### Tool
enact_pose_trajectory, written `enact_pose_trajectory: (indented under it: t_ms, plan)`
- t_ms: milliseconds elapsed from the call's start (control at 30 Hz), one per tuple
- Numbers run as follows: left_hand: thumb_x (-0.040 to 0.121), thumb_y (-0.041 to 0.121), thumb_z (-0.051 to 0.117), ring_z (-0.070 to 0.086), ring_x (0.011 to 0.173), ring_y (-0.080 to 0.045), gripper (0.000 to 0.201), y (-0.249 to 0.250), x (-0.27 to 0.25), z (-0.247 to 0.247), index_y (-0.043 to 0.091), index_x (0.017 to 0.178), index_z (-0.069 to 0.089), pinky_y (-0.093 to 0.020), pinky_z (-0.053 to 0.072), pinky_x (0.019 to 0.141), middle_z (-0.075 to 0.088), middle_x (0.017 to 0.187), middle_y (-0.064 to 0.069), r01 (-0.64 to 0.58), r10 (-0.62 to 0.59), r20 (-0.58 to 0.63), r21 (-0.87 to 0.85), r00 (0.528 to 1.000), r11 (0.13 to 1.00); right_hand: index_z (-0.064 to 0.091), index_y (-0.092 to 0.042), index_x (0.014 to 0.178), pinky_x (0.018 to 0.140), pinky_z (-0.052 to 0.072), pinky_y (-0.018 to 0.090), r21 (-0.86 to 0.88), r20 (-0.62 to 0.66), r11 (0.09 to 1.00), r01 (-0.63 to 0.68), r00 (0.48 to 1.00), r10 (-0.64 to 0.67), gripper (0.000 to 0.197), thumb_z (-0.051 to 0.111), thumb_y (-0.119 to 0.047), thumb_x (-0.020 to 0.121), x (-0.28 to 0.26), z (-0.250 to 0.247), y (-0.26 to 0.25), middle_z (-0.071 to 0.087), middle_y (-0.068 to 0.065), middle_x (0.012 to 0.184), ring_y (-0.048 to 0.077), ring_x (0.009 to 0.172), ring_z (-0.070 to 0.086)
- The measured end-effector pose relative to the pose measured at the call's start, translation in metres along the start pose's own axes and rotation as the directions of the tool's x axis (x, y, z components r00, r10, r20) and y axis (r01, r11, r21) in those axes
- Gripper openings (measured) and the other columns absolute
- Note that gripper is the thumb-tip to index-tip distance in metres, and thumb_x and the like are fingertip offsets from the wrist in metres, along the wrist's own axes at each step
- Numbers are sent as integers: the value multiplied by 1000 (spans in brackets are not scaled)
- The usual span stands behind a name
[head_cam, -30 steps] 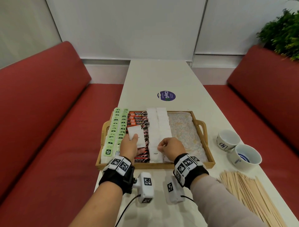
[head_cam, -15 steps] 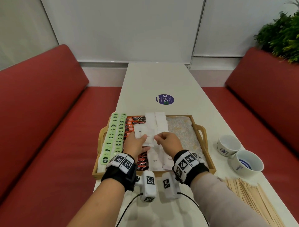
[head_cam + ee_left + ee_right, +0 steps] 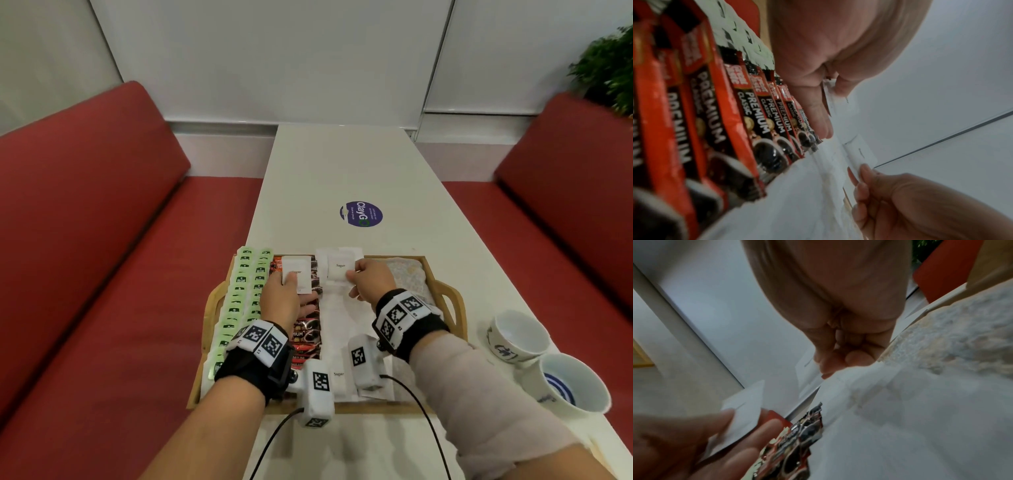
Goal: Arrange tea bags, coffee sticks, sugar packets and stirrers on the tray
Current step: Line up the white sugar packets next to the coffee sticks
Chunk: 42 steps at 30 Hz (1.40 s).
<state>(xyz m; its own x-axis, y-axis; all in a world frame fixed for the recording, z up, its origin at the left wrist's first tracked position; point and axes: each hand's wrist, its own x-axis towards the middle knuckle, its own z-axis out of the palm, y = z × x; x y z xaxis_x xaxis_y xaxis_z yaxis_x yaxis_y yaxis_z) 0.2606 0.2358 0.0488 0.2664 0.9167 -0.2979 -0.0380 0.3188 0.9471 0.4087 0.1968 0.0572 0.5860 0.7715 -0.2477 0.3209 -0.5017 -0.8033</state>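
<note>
Moved: both hands farther up the tray [image 3: 457, 310] — apart now.
Right hand [image 3: 371, 279]: pinches sugar packet [image 3: 337, 270]; lay it flush past its fingertips.
Left hand [image 3: 281, 301]: holds spare packet [image 3: 296, 274].

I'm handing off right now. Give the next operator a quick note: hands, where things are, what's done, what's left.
Left hand pinches a sugar packet above the coffee sticks.
Right hand holds another packet at the far end of the sugar rows.
Done: tea bags, coffee and most sugar lined up in the tray.
Left: place both packets; no stirrers on the tray yet, its right part open.
</note>
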Motion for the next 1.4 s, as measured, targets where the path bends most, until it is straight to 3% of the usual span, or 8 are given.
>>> enact_pose_trajectory:
  t_ms: [333, 500, 667, 733, 867, 1000, 1100, 1400]
  plan:
    - [102, 21, 39, 64, 69, -15, 26, 0, 18, -5, 11, 123, 50, -21, 52, 45, 62, 106, -8, 14, -13, -64, 18, 998, 1000, 47, -14, 55, 72, 44, 28, -321, 24, 945, -71, 996, 83, 34, 58, -14, 88, 32, 14, -1, 57, 8, 80, 23, 78, 55]
    - [102, 20, 39, 64, 67, -13, 20, -2, 17, -2, 13, 116, 51, -20, 52, 44, 62, 108, -7, 14, -13, -52, 21, 999, 1000, 66, -7, 82, 70, 44, 24, -378, 30, 924, -63, 996, 80, 15, 59, -18, 89, 32, 19, -5, 62, 11, 88, 27, 89, 62]
    - [100, 21, 44, 66, 70, -15, 18, -3, 16, 0, 13, 114, 53, -22, 53, 46, 64, 112, -12, 26, -25, -55, 23, 998, 999, 40, -14, 55, 46, 31, 23, -379, -13, 921, -85, 996, 87, 38, 62, -20, 85, 34, 21, -2, 43, 2, 57, 18, 55, 45]
    - [99, 21, 47, 66, 70, -16, 21, -3, 16, 0, 12, 117, 52, -22, 52, 45, 63, 113, -13, 29, -28, -56, 14, 998, 999, 39, -14, 58, 47, 29, 25, -347, -44, 935, -74, 997, 63, 39, 65, -24, 85, 30, 20, -4, 39, 0, 58, 15, 52, 39]
    - [96, 21, 54, 70, 81, -23, 24, -3, 16, 0, 12, 118, 51, -24, 53, 47, 63, 114, -12, 8, -6, -74, 18, 997, 1000, 61, -9, 94, 73, 41, 27, -84, -80, 991, 107, 990, -113, 19, 58, -28, 91, 13, 16, -10, 57, -1, 84, 16, 79, 52]
    - [95, 24, 56, 71, 83, -23, 24, 0, 13, 6, 11, 115, 53, -29, 55, 56, 66, 109, -13, -17, 19, -65, 29, 998, 999, 63, -10, 85, 52, 40, 17, 185, 127, 972, 148, 977, -173, 22, 57, -30, 93, -13, 15, -19, 64, -1, 75, 11, 53, 53]
    - [96, 21, 55, 70, 81, -19, 14, 2, 8, 14, 14, 107, 52, -28, 56, 56, 66, 102, -9, -35, 36, -42, 28, 998, 999, 59, -11, 77, 42, 37, 12, 245, 121, 960, 136, 978, -169, 12, 65, -15, 88, -19, 16, -15, 61, -1, 67, 13, 47, 53]
    - [95, 15, 53, 58, 73, -8, 7, 2, 7, 14, 14, 101, 55, -24, 53, 53, 56, 91, 3, -62, 68, -93, 70, 993, 996, 59, -14, 69, 58, 46, 26, 171, -162, 984, -45, 984, 73, 20, 64, -14, 88, 12, -12, 15, 70, 7, 81, 14, 53, 52]
